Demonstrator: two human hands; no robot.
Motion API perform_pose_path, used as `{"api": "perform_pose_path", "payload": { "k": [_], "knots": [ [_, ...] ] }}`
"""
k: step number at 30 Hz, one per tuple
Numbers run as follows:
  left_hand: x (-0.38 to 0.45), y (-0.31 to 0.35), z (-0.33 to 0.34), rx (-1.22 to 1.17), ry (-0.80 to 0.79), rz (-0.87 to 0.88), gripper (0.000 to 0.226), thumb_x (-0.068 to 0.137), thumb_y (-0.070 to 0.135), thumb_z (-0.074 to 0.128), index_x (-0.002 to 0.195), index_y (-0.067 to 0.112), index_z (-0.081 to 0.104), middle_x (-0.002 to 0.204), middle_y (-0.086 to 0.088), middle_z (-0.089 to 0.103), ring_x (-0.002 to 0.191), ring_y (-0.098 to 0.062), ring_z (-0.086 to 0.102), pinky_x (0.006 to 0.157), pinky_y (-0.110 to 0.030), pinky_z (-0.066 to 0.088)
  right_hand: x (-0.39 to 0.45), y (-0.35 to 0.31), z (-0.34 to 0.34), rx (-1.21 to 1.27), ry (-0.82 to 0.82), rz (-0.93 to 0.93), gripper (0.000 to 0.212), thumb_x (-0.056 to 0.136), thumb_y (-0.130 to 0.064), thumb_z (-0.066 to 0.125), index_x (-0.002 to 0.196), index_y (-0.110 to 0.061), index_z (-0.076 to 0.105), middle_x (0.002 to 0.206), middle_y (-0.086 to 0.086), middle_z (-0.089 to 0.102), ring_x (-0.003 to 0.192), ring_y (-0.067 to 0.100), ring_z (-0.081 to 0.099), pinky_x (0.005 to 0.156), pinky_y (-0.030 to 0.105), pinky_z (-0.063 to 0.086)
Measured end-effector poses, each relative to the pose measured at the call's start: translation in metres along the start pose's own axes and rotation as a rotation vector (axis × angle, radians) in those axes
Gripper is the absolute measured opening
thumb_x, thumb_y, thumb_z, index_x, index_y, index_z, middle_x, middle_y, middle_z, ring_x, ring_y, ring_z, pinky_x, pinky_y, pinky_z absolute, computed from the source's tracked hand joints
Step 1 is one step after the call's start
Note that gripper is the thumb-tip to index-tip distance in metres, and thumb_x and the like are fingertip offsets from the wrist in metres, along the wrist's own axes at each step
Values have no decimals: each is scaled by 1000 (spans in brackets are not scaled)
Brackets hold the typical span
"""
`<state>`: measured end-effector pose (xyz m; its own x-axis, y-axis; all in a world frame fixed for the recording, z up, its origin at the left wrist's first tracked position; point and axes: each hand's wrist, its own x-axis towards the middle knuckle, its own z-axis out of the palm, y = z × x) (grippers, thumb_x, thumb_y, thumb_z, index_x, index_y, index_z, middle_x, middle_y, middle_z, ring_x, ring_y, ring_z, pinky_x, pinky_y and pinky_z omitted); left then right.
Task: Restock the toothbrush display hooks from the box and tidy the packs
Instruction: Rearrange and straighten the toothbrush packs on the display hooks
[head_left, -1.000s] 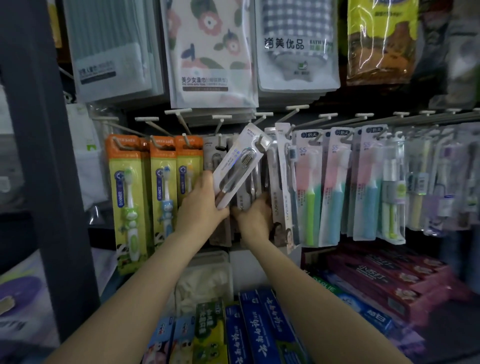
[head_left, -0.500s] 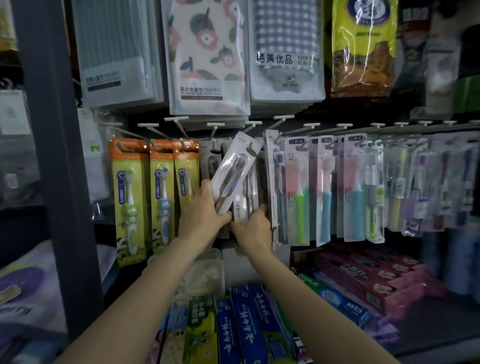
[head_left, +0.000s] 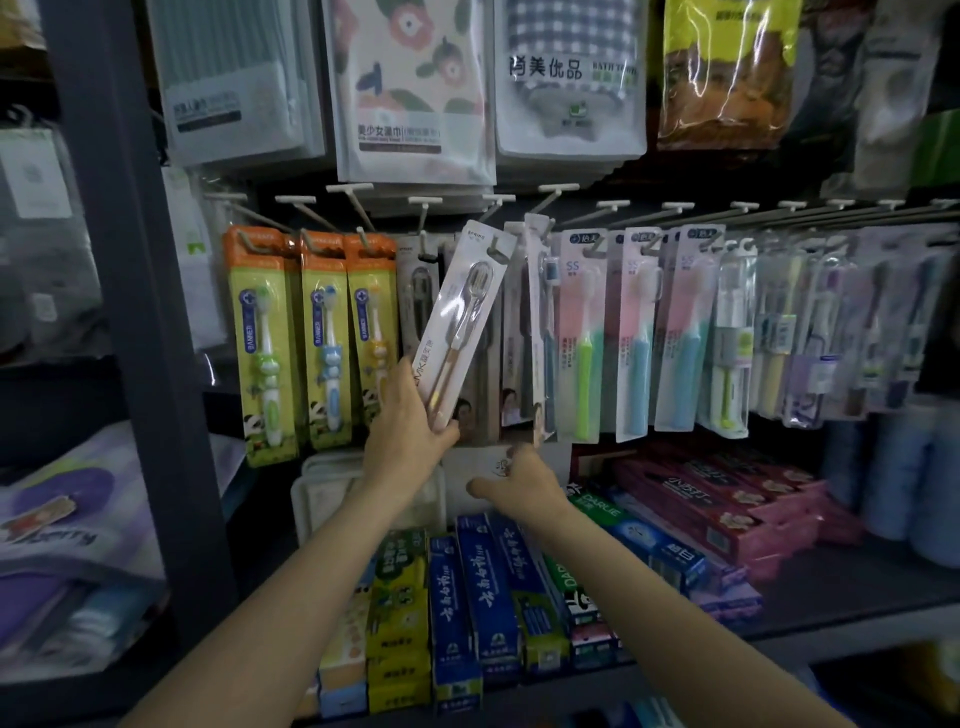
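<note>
My left hand (head_left: 408, 431) grips the bottom of a white toothbrush pack (head_left: 460, 322), held tilted with its top at a display hook (head_left: 498, 249) in the middle of the row. My right hand (head_left: 519, 480) hangs below the hanging packs with loosely curled fingers and holds nothing. Grey and white toothbrush packs (head_left: 519, 332) hang behind the held one. Orange-and-green children's toothbrush packs (head_left: 317, 338) hang to the left. Pink-and-teal packs (head_left: 634, 332) hang to the right. The box is not in view.
Bagged towels (head_left: 410, 88) hang above the hook row. Toothpaste cartons (head_left: 483, 597) fill the shelf below my arms, with red cartons (head_left: 717, 499) at the right. A dark shelf upright (head_left: 140, 338) stands at the left.
My right hand let go of the hanging packs and dropped below them. My left hand kept the white pack, which now stands more upright near the hook.
</note>
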<state>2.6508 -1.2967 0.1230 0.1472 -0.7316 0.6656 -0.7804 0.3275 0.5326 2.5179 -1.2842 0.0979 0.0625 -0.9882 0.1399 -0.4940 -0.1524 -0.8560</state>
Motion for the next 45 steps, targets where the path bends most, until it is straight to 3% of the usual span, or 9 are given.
{"api": "perform_pose_path", "payload": {
  "k": [3,5,9,17,21,25,29,37,45],
  "knots": [
    [1,6,0,-1,-14,-14,90,74,22,76,142,14,17,129,-8,44,110,-25,52,78,-31,46,-1,-13,-22,7,51,-99,43,85,-19,66,122,-3,49,113,9,60,98,22,60,79,30,54],
    [4,12,-1,-9,-21,-33,102,72,27,78,146,16,8,141,-9,36,125,-27,43,94,-42,45,1,-26,-41,10,180,-206,34,86,-19,65,114,-4,53,99,4,61,89,18,61,73,27,53],
    [18,31,-4,-72,-40,-24,112,73,36,76,148,20,-5,153,-6,19,139,-24,25,109,-44,31,12,-43,-71,-8,389,-367,46,85,-25,66,120,-7,43,109,4,50,96,16,50,75,23,39],
    [42,61,5,-207,18,16,102,81,31,70,149,19,-4,154,-3,18,137,-19,26,104,-29,29,54,-58,-75,137,392,-350,65,86,-24,66,136,-3,30,135,14,45,127,27,44,103,37,41],
    [47,64,11,-248,36,25,100,81,26,70,149,18,-3,153,-3,21,138,-18,26,100,-23,25,62,-58,-76,187,359,-389,63,85,-25,67,135,-7,33,132,11,50,123,25,48,100,39,44],
    [48,66,14,-218,67,26,106,80,27,70,148,23,-10,154,-3,16,138,-18,24,106,-29,26,61,-50,-75,229,379,-442,64,82,-25,71,133,-9,35,121,2,53,110,15,53,89,26,46],
    [51,68,15,-164,58,24,110,79,25,72,146,27,-15,153,-3,19,138,-20,27,106,-34,31,64,-45,-71,189,417,-441,70,79,-30,72,134,-9,34,127,6,54,116,21,54,95,36,48],
    [46,71,15,-99,130,-9,106,79,27,72,148,24,-7,151,-2,28,129,-24,42,96,-33,43,58,-52,-76,-168,602,-400,46,83,-38,66,114,-10,49,107,2,55,95,20,56,73,31,46],
    [49,76,14,-54,89,-51,103,78,34,72,149,24,-2,149,-1,33,127,-22,45,91,-33,45,51,-50,-82,-278,601,-416,49,81,-45,64,113,-10,51,104,3,58,86,20,58,74,36,51]
  ]
}}
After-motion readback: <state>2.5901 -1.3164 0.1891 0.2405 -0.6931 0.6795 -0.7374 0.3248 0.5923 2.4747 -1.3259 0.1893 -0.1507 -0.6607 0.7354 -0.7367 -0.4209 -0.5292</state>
